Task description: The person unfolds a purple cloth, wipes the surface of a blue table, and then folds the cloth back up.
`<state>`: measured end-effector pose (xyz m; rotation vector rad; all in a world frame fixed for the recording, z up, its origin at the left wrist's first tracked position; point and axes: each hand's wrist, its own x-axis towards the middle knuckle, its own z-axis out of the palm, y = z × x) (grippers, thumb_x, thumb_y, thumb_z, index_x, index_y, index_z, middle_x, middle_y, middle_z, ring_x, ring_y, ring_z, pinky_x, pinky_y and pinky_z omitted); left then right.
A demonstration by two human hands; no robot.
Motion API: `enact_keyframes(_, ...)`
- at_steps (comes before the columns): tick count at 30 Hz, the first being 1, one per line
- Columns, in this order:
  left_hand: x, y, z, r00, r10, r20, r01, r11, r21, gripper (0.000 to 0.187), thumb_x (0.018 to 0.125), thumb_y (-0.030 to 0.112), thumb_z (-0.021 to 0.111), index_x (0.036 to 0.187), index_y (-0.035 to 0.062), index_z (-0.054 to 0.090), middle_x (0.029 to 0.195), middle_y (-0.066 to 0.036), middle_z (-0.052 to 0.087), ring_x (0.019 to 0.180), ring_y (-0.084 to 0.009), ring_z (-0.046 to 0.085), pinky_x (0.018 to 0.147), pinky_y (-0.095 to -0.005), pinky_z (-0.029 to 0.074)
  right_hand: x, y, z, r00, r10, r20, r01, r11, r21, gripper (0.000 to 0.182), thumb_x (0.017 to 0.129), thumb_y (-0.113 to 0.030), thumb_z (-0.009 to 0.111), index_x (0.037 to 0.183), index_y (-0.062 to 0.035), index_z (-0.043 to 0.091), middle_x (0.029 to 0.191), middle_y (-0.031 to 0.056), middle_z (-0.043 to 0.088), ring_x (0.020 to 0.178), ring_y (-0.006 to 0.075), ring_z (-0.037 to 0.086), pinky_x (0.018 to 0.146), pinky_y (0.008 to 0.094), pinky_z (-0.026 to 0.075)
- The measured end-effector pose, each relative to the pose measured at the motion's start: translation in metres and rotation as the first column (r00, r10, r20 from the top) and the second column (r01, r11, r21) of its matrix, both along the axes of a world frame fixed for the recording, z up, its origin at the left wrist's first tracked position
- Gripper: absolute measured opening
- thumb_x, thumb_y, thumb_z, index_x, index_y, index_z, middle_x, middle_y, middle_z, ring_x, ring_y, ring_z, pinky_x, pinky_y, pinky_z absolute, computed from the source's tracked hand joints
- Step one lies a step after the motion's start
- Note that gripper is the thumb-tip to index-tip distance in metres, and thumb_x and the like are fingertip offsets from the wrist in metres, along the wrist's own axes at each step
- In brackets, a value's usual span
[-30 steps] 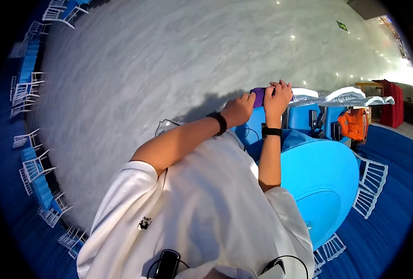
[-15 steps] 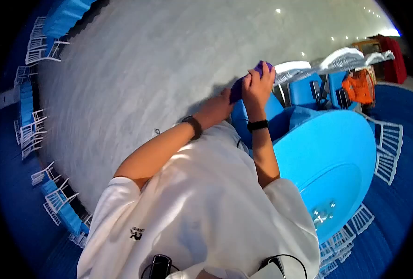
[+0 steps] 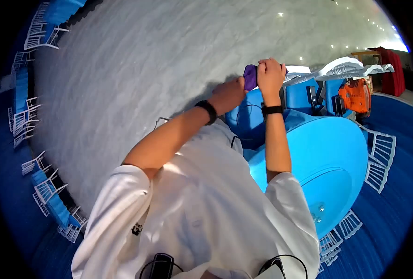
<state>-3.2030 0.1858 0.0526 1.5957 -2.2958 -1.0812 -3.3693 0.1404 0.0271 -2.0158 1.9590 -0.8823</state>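
Note:
A purple cloth is stretched between my two hands, in line with the row of white chair backs. My left hand has its fingers closed on the cloth's near end. Further right, my right hand is wrapped over the cloth, and a bit of purple shows past its fingers. Just below the hands is a blue chair seat. The cloth and my hands hide whatever part of that chair's back lies behind them. A white chair back continues the row to the right.
A round table with a light-blue cover stands close on my right. An orange bag and black objects are on the neighbouring chairs. White chairs line the far left; pale grey floor lies between.
Both hands have shifted slightly right with the purple cloth. The cloth's left end now shows as a bunched flap between them, and my right fingers have curled over more tightly.

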Motion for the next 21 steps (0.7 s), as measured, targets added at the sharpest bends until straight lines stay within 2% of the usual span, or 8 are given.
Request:
enact_keyframes(2, 0.018, 0.007, 0.011, 1.0, -0.016, -0.016, 0.017, 0.999, 0.045, 0.037, 0.094, 0.031, 0.053, 0.112, -0.0013, 0.049, 0.102, -0.025, 0.064, 0.095, -0.0413, 0.064, 0.08, -0.0509, 0.05, 0.014, 0.014, -0.006, 0.994, -0.111, -0.003, 0.108, 0.975, -0.195, 0.017, 0.084, -0.017, 0.054, 0.083, -0.0082, 0.068, 0.093, 0.0096, 0.068, 0.111, 0.0358, 0.056, 0.104, 0.0551, 0.031)
enact_keyframes(3, 0.029, 0.012, 0.018, 0.999, -0.03, -0.03, 0.032, 0.996, 0.087, 0.041, 0.096, 0.033, 0.051, 0.117, -0.0016, 0.047, 0.104, -0.026, 0.063, 0.095, -0.0414, 0.063, 0.081, -0.0486, 0.05, 0.021, 0.02, -0.006, 0.992, -0.113, 0.052, 0.121, 0.97, -0.21, 0.016, 0.085, -0.017, 0.055, 0.085, -0.0083, 0.068, 0.092, 0.009, 0.067, 0.113, 0.0364, 0.055, 0.105, 0.0555, 0.029)
enact_keyframes(6, 0.053, 0.028, 0.034, 0.997, 0.026, -0.078, -0.011, 0.981, 0.192, 0.039, 0.096, 0.032, 0.051, 0.116, -0.0014, 0.049, 0.107, -0.025, 0.063, 0.096, -0.0416, 0.062, 0.081, -0.0481, 0.05, 0.038, 0.032, 0.004, 0.984, -0.062, 0.17, 0.086, 0.987, -0.137, 0.015, 0.085, -0.018, 0.055, 0.085, -0.0088, 0.068, 0.092, 0.0089, 0.067, 0.114, 0.0363, 0.054, 0.106, 0.0562, 0.028)
enact_keyframes(9, 0.063, 0.038, 0.015, 1.0, 0.025, 0.009, -0.027, 0.96, 0.277, 0.036, 0.096, 0.027, 0.049, 0.118, -0.0016, 0.049, 0.107, -0.026, 0.063, 0.096, -0.0422, 0.062, 0.081, -0.0483, 0.049, 0.066, 0.048, 0.014, 1.0, -0.001, 0.013, 0.002, 0.993, -0.117, 0.013, 0.083, -0.018, 0.058, 0.085, -0.01, 0.068, 0.091, 0.008, 0.067, 0.11, 0.035, 0.056, 0.107, 0.0556, 0.028)
enact_keyframes(12, 0.055, 0.035, -0.018, 0.983, -0.081, -0.164, 0.103, 0.986, 0.13, 0.035, 0.095, 0.023, 0.049, 0.118, -0.0031, 0.049, 0.104, -0.026, 0.064, 0.095, -0.0415, 0.062, 0.08, -0.0492, 0.049, 0.077, 0.05, 0.005, 0.977, 0.15, -0.149, -0.168, 0.979, -0.117, 0.012, 0.08, -0.018, 0.06, 0.083, -0.0085, 0.067, 0.086, 0.008, 0.067, 0.101, 0.0321, 0.06, 0.105, 0.0538, 0.031)
enact_keyframes(15, 0.034, 0.023, -0.015, 0.994, -0.037, -0.107, 0.047, 0.995, 0.092, 0.033, 0.091, 0.02, 0.053, 0.113, -0.004, 0.048, 0.103, -0.028, 0.062, 0.093, -0.0429, 0.062, 0.078, -0.0506, 0.049, 0.058, 0.037, 0.014, 0.946, 0.289, -0.146, -0.306, 0.945, -0.115, 0.011, 0.076, -0.016, 0.061, 0.079, -0.0068, 0.067, 0.08, 0.0094, 0.065, 0.089, 0.028, 0.061, 0.095, 0.0459, 0.041)
enact_keyframes(18, 0.019, 0.015, 0.008, 0.994, 0.075, -0.081, -0.064, 0.99, 0.126, 0.033, 0.09, 0.021, 0.056, 0.109, -0.0034, 0.047, 0.101, -0.029, 0.062, 0.09, -0.0452, 0.062, 0.076, -0.0517, 0.049, 0.028, 0.024, 0.025, 0.929, 0.317, -0.19, -0.346, 0.928, -0.142, 0.012, 0.076, -0.016, 0.06, 0.077, -0.0058, 0.067, 0.079, 0.0106, 0.066, 0.086, 0.0303, 0.061, 0.087, 0.0464, 0.043)
enact_keyframes(21, 0.016, 0.014, -0.008, 0.994, 0.058, -0.094, -0.057, 0.998, 0.014, 0.035, 0.089, 0.024, 0.058, 0.108, -0.0028, 0.046, 0.101, -0.029, 0.061, 0.089, -0.046, 0.061, 0.076, -0.0517, 0.05, 0.012, 0.007, 0.012, 0.987, 0.161, -0.019, -0.162, 0.977, -0.142, 0.013, 0.076, -0.015, 0.061, 0.078, -0.0039, 0.067, 0.079, 0.014, 0.066, 0.079, 0.0351, 0.06, 0.076, 0.0484, 0.044)
